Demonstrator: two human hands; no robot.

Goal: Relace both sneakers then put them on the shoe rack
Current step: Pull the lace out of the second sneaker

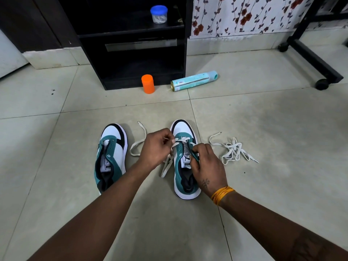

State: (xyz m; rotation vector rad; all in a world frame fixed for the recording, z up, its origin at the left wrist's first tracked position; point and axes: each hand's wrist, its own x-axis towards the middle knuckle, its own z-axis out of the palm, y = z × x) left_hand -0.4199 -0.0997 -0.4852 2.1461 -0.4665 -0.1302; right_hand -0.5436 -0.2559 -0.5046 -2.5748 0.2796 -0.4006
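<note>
Beyond the hands, at the foot of the black shoe rack (pixel 131 53), an orange container (pixel 148 84) stands upright and a pale teal spray can (pixel 194 81) lies on its side just to its right, both on the tiled floor (pixel 263 119). A blue-lidded jar (pixel 159 14) sits on an upper shelf of the rack. Nothing stands between the sneakers and the rack.

The left hand (pixel 155 147) pinches the tip of a white lace (pixel 138 143) between thumb and fingertips, just over the lower eyelets of the right-hand sneaker (pixel 185 161). From that pinch the lace loops away to the left across the floor, and another stretch hangs down beside the shoe. The right hand (pixel 208 166), a yellow thread band (pixel 222 194) at its wrist, grips the sneaker's right eyelet flap and tongue edge, fingers curled over it. Only the lowest eyelets carry lace.

Left of the pinch the other sneaker (pixel 111 157) stands unlaced, toe toward the rack, parallel to the first and apart from it. Right of the gripping hand a second white lace (pixel 233 149) lies in a loose tangle — near the sneaker, not touching it.

The right hand covers most of the tongue and upper eyelets, so the threading there is hidden — which eyelet the lace tip is at is hard to make out.
</note>
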